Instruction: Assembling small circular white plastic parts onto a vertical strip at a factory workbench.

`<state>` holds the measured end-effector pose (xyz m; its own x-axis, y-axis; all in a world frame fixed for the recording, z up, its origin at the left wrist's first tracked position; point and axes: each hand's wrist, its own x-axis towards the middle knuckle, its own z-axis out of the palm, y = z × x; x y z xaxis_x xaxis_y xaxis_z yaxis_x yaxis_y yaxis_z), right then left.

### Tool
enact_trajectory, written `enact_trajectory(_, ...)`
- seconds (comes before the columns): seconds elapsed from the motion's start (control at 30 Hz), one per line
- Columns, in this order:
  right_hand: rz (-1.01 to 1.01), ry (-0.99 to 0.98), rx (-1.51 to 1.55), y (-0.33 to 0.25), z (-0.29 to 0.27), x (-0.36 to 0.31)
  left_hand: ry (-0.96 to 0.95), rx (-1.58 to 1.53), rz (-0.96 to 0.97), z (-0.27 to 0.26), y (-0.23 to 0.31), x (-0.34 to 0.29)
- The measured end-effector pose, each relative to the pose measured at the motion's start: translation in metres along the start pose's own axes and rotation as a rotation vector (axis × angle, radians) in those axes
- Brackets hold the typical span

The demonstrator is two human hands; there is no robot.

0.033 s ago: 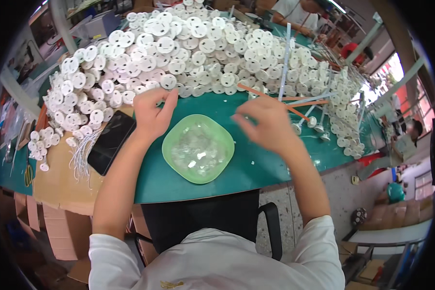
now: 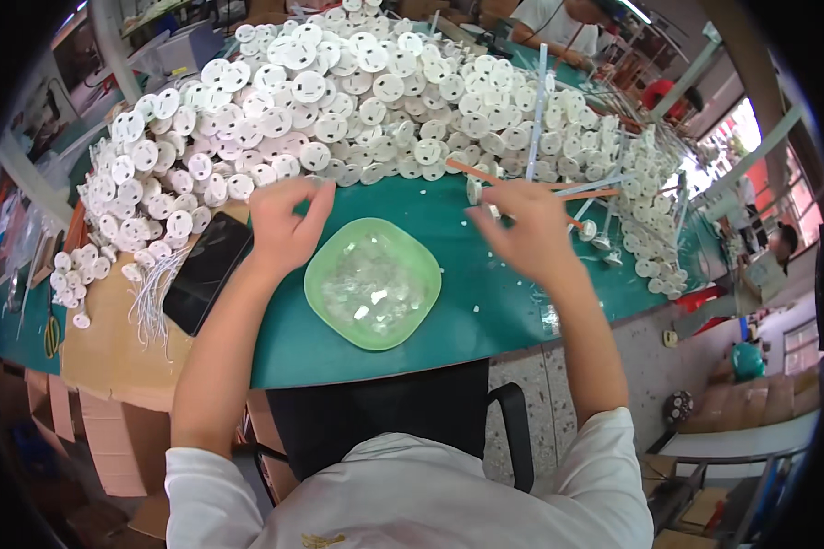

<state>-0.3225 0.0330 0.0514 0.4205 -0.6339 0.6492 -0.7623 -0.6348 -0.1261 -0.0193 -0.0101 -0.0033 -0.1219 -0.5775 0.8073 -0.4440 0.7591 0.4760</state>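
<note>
My left hand (image 2: 282,224) is at the near edge of a big heap of white round discs (image 2: 334,127). Its fingers are curled, thumb tip close to the index finger; whatever they hold, if anything, is hidden. To the right, my right hand (image 2: 531,233) reaches over the near ends of orange strips (image 2: 595,193), thumb and fingers apart. A white disc piece (image 2: 474,190) stands just beyond its fingertips. Between my hands sits a light green bowl (image 2: 325,317) holding small clear, shiny pieces (image 2: 375,279).
A dark tablet-like slab (image 2: 209,273) and a bundle of white cords (image 2: 152,306) lie on brown board at left. A pale strip (image 2: 537,110) leans on the heap. Stemmed discs (image 2: 601,241) lie right. Another person (image 2: 558,32) sits across the table.
My right hand has shifted rightward, and its thumb and fingers are farther apart. The white disc piece now shows more plainly by its fingertips. My left hand stays nearly in place.
</note>
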Motion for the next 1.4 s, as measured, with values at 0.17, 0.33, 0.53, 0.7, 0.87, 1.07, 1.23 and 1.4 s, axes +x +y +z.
enact_trajectory(0.17,0.268,-0.063,-0.327,0.102,-0.026,-0.052,-0.066,-0.03,0.059,0.005,0.008,0.003)
enact_trajectory(0.33,0.295,-0.097,-0.292,0.114,-0.062,-0.036,-0.068,0.132,0.301,-0.016,0.019,0.011)
enact_trajectory(0.53,0.672,0.047,0.2,0.076,-0.108,-0.004,-0.116,-0.161,0.005,-0.011,0.042,0.009)
enact_trajectory(0.7,0.463,0.057,0.716,-0.026,-0.063,0.042,-0.435,-0.635,-0.138,-0.006,0.062,0.0)
enact_trajectory(0.87,0.454,-0.014,1.105,-0.043,-0.013,0.07,-0.678,-0.854,-0.288,0.002,0.061,-0.011)
enact_trajectory(1.07,0.504,-0.071,1.126,-0.043,0.01,0.08,-0.656,-0.973,-0.454,-0.009,0.058,-0.002)
enact_trajectory(1.23,0.327,0.286,0.85,-0.061,0.027,0.072,-0.515,-1.077,-0.558,-0.014,0.057,0.003)
enact_trajectory(1.4,-0.344,0.355,0.459,-0.063,0.052,0.039,-0.344,-1.266,-0.699,0.0,0.049,-0.005)
